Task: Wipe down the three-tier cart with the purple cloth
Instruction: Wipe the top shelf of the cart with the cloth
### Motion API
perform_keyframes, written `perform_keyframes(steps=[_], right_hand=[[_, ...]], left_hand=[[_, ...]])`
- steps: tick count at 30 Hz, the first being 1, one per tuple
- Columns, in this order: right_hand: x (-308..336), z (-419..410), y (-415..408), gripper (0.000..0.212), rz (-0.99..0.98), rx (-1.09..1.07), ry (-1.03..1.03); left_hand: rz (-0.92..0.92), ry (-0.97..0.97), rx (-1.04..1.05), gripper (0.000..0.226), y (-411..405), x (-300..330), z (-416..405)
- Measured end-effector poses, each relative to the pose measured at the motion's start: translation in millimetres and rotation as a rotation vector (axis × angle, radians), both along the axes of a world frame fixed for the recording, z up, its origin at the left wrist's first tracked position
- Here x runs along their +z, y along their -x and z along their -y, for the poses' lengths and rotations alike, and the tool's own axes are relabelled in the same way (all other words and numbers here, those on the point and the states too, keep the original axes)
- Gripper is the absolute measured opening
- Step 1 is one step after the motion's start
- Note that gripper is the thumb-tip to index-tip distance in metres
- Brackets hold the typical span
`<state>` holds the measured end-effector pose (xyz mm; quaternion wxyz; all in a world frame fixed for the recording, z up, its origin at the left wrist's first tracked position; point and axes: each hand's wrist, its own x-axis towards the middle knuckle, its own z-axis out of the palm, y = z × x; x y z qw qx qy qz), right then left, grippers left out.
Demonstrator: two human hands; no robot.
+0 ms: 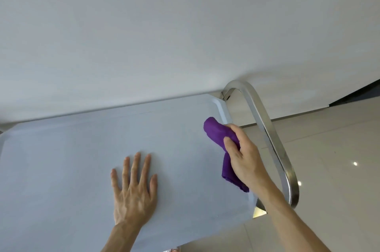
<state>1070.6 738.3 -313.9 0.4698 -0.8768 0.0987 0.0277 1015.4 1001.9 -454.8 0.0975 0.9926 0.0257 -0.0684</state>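
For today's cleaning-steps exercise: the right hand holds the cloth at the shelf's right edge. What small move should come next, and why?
Probably sweep the cloth leftward across the shelf: the right hand grips it at the right rim, and the left hand lies flat, steadying the cart.

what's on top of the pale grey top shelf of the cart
A flat, open left hand and a bunched purple cloth gripped by the right hand rest on the shelf. The surface beneath them is hidden.
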Motion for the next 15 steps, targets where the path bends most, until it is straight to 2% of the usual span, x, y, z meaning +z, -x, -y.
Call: perform_keyframes(steps=[5,9,10,12,14,15], right_hand=[[71,39,-12,0.031,0.243,-0.009,0.104],[74,60,-15,0.034,0.431,0.026,0.544],[66,64,-13,0.034,0.429,0.054,0.655],[46,70,-8,0.038,0.295,0.153,0.8],[26,73,0,0.05,0.116,0.213,0.806],[20,75,2,0.053,0.087,0.204,0.783]], left_hand=[[-0.011,0.021,0.017,0.061,0,10,4],[0.031,0.083,0.054,0.055,-18,32,19],[0.039,0.113,0.046,0.051,-24,39,28],[0.055,0.195,-0.023,0.042,-38,53,51],[0.013,0.29,-0.115,0.041,-51,64,77],[-0.025,0.316,-0.167,0.042,-57,68,90]])
